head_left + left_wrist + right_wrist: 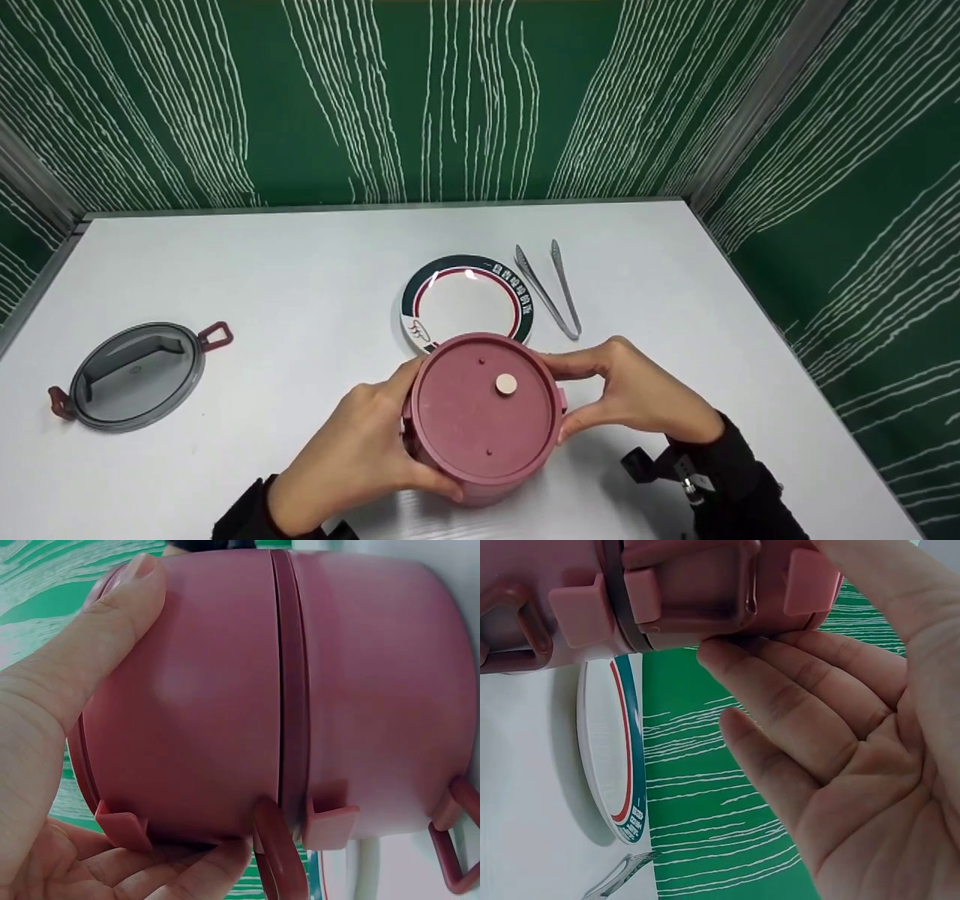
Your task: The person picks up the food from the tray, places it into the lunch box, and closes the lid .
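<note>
A dark pink stacked lunch box (480, 420) stands upright at the front of the table, its flat lid bearing a small cream knob (505, 385). In the left wrist view the upper tier (180, 697) sits on the lower tier (382, 697), with a dark band at the seam. My left hand (360, 442) grips the upper tier from the left, thumb in front and fingers behind. From the right, my right hand (637, 390) holds the same tier between thumb and fingers. Pink side clips (581, 611) and loop handles (694, 592) show on both tiers.
A round grey see-through lid (135, 375) with a dark handle and red side loops lies at the left. Behind the lunch box is a white plate (465, 304) with a dark rim. Metal tongs (547, 292) lie to its right. Green walls (472, 112) border the table.
</note>
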Demonstrator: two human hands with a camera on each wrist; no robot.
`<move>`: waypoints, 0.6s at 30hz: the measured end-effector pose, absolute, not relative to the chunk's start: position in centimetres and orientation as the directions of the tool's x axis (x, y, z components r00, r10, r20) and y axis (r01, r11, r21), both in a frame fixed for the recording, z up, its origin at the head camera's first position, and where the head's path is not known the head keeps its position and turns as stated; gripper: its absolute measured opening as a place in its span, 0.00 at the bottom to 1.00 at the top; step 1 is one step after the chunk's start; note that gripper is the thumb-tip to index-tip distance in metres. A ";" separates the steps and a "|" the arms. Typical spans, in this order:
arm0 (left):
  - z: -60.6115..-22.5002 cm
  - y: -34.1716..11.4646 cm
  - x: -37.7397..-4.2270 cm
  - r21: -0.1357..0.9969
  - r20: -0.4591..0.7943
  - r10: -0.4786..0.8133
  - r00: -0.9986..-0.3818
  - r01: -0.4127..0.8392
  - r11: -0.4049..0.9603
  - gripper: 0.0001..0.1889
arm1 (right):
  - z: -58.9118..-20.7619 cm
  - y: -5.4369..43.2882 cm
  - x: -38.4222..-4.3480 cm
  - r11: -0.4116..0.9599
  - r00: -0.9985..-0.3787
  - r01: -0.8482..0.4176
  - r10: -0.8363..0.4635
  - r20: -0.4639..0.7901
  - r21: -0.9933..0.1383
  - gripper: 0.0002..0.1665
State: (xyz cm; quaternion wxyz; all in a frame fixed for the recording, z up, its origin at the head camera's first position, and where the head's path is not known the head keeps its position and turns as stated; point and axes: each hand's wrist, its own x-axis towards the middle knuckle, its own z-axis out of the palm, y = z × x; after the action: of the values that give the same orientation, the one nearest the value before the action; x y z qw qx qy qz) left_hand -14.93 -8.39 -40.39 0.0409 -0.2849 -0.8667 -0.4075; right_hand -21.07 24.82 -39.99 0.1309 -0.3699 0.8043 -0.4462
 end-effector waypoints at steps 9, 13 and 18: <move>-40.6 -8.4 -14.8 0.672 0.306 0.456 -0.836 0.529 0.518 0.61 | -40.1 24.9 -21.0 0.344 -0.698 -0.462 -0.709 0.096 -0.817 0.47; -40.7 -8.4 -14.8 0.673 0.309 0.459 -0.833 0.533 0.513 0.61 | -39.9 25.0 -20.9 0.352 -0.698 -0.470 -0.709 0.097 -0.809 0.46; -40.5 -8.8 -15.0 0.670 0.293 0.482 -0.826 0.537 0.513 0.62 | -39.9 24.9 -20.9 0.370 -0.690 -0.477 -0.720 0.078 -0.797 0.46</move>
State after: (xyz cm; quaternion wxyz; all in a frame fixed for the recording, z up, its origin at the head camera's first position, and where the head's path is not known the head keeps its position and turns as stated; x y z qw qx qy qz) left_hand -15.02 -8.84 -40.49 0.0346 -0.2931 -0.8691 -0.3970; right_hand -20.91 24.95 -39.86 0.1430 -0.3670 0.8153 -0.4245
